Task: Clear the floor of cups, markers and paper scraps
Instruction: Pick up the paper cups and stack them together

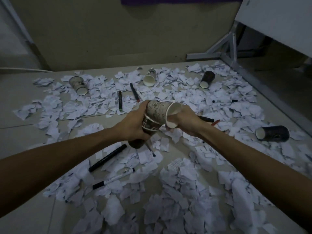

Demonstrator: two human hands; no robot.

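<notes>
Stack of cups (152, 122) printed, brown-and-cream | left hand (135, 125) grips stack | right hand (187, 122) grips top cup (168, 114)

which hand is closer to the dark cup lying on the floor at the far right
Right. The right hand, gripping the stacked cups, sits just left of the dark cup; the left hand is farther left, beyond the stack.

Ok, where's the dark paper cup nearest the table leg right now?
The dark paper cup lies on its side at the far right of the floor in the head view, among white paper scraps, just left of the grey metal table leg.
</notes>
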